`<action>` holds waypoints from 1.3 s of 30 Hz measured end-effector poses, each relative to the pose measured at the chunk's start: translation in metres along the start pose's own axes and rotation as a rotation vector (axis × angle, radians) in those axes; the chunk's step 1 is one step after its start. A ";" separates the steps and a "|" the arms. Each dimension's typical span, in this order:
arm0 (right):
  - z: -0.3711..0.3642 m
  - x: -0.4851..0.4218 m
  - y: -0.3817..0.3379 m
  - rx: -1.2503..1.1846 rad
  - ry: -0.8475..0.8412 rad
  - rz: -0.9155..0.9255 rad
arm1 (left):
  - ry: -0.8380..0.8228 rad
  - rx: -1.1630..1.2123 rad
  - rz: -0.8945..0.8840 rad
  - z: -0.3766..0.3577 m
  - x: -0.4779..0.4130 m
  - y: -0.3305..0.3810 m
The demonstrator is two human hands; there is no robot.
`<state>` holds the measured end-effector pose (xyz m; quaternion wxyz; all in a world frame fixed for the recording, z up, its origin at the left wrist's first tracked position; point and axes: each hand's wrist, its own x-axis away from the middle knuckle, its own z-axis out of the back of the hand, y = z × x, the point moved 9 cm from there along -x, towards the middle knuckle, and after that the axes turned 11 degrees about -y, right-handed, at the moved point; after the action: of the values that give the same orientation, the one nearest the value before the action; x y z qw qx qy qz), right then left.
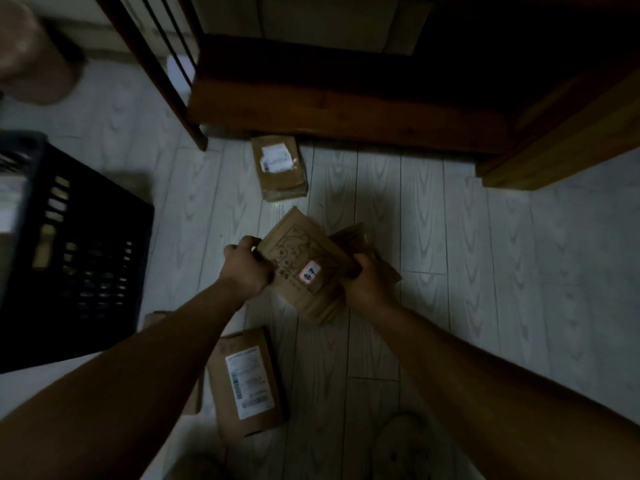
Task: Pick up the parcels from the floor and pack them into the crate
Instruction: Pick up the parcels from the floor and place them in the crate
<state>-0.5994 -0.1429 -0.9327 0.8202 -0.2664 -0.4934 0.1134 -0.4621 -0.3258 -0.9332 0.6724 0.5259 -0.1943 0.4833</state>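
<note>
I hold a flat brown cardboard parcel with a line drawing and a small pink label (306,263) between my two hands, above the middle of the pale plank floor (467,258). My left hand (247,268) grips its left edge, the fingers (250,242) curled round the cardboard. My right hand (367,285) grips the right edge, its fingers (362,259) curled round it too. Under this parcel is more brown cardboard (360,237), which sticks out on the right side; I cannot tell if it is one parcel or several, or if it touches the floor.

The dark plastic crate with slotted walls (86,258) stands at the left edge of the floor, well apart from the held parcel. The picture is blurred there, so I cannot tell what is inside.

A brown parcel with a torn white label (280,169) lies at the far edge of the floor, just beside the low dark wooden furniture (346,112). A longer brown parcel with a white barcode label (247,382) lies near me, beside my left forearm. A corner of another brown parcel (156,318) shows from under that forearm, near the crate.
</note>
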 end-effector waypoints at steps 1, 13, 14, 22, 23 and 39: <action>0.011 0.022 -0.021 0.024 0.030 0.008 | 0.005 0.060 -0.012 0.017 0.023 0.012; 0.105 0.335 -0.295 0.134 0.152 0.249 | -0.067 0.097 -0.313 0.215 0.358 0.174; 0.110 0.355 -0.309 0.137 0.164 0.269 | -0.067 0.088 -0.297 0.226 0.380 0.178; 0.142 0.495 -0.389 0.076 0.205 0.447 | 0.046 0.240 -0.247 0.291 0.506 0.197; 0.142 0.508 -0.393 0.068 0.208 0.459 | 0.066 0.265 -0.245 0.294 0.520 0.198; 0.076 0.649 -0.474 0.145 0.164 0.624 | 0.188 0.271 -0.369 0.398 0.663 0.165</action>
<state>-0.3854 -0.2211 -0.1584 0.7996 -0.3538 -0.3110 0.3725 -0.2013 -0.3901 -0.1893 0.6877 0.5905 0.0350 0.4209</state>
